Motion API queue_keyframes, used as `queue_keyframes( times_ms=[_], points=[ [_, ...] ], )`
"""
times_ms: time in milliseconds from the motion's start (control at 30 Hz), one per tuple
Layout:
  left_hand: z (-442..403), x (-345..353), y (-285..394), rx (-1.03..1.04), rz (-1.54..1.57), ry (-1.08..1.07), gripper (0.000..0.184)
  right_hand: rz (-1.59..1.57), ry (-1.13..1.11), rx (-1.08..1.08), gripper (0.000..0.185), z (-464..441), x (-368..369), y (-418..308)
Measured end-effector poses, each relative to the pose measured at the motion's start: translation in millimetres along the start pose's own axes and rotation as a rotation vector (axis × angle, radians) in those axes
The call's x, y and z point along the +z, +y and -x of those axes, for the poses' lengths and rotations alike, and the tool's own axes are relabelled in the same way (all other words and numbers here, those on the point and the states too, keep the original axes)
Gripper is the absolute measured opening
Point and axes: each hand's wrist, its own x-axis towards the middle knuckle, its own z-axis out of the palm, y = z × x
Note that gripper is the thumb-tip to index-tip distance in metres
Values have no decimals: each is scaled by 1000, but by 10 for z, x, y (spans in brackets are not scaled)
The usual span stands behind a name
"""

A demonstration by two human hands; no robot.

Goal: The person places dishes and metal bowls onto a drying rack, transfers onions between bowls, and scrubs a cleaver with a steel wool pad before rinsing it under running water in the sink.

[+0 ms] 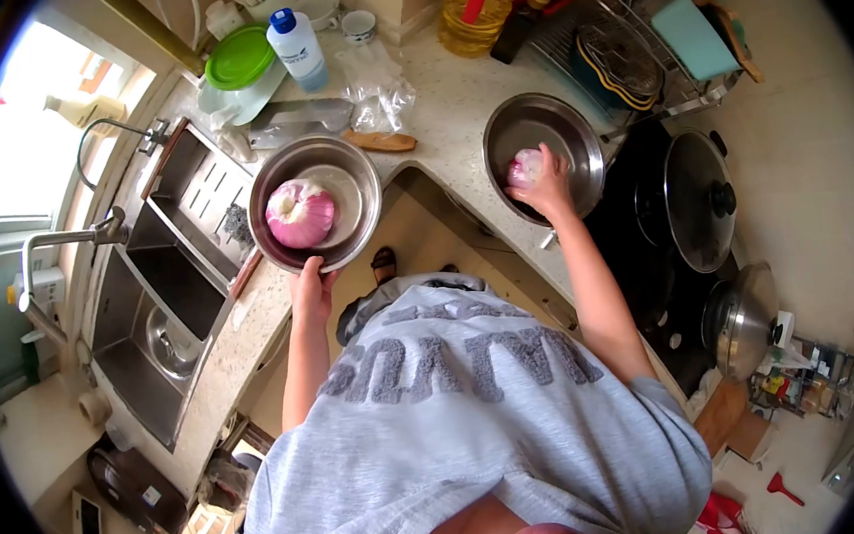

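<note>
A steel bowl (351, 188) on the left holds a large pink and white bulb (300, 215), which looks like an onion. My left hand (315, 284) grips the near rim of this bowl, thumb on the edge. On the right, a second steel bowl (580, 139) stands on the counter by the stove. Inside it, my right hand (545, 185) has its fingers around a smaller pink and white piece (525, 168), partly covered by the fingers.
A cleaver (300, 116) with a wooden handle lies behind the left bowl, beside a clear plastic bag (378, 88). The sink (155, 318) is at left, the black stove (636, 250) with lidded pans at right. An oil jug (479, 10) stands at the back.
</note>
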Motion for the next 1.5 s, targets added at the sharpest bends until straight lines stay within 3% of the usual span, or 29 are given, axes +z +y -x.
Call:
queue_keyframes(
  times_ms=[67, 133, 200, 267, 400, 500, 600, 667, 733, 767, 833, 867, 900, 1033, 1133, 1167, 1267, 1333, 1433, 1500],
  points=[
    [-28, -18, -5, -7, -20, 8, 16, 19, -16, -35, 99, -53, 16, 44],
    [-63, -58, 2, -18, -26, 8, 19, -92, -57, 87, 95, -112, -44, 71],
    [-89, -74, 6, -41, -19, -3, 20, -523, -16, 165, 90, -224, 8, 373],
    [-65, -47, 9, -17, -9, 25, 15, -907, -152, 410, 80, 14, -587, -108],
    [3, 13, 53, 6, 10, 21, 12, -1342, -223, 404, 62, -10, -915, -76],
    [-39, -3, 12, -5, -22, 52, 13, -1069, -213, 540, 64, -187, -763, 18],
    [-59, -3, -10, 55, 6, -4, 14, -1354, -319, 527, 66, -216, -815, -21],
    [-61, -18, -3, -15, -83, 6, 27, -732, -82, 350, 67, -160, -779, -341],
    [-109, -39, -24, 12, -62, -48, 27, -495, 32, 90, 72, -214, -603, -480],
    [-131, -6, -24, 21, -39, -37, 27, -720, -146, 51, 75, -142, -574, -667],
    [-53, 15, 0, 14, -32, -10, 25, -805, -404, -204, 91, 68, -429, -1228],
    [-54, 26, 7, -6, -46, -4, 26, -588, -431, -290, 96, 108, -282, -1433],
    [-49, 55, 13, 3, -20, -13, 26, -594, -500, -366, 98, 259, -204, -1798],
    [-48, 68, -13, -1, 9, 5, 26, -449, -542, -551, 92, 323, 638, -2325],
    [-62, 27, -42, 18, 0, 34, 28, -149, -241, -880, 80, 361, 821, -2455],
    [-91, -11, -47, -8, 6, 17, 31, -143, -185, -968, 62, 323, 845, -2436],
    [-71, -84, -48, 36, -20, 27, 30, -475, -456, -621, 45, 26, 717, -2368],
    [-43, -127, -21, 32, 4, 42, 24, -178, -217, -605, 35, -300, 820, -2146],
    [28, -273, 33, -38, 4, 0, 21, 161, -54, -828, 35, -515, 1061, -1967],
    [107, -314, 155, -91, 9, 25, 20, 320, -21, -862, 39, -509, 1113, -2090]
  ],
)
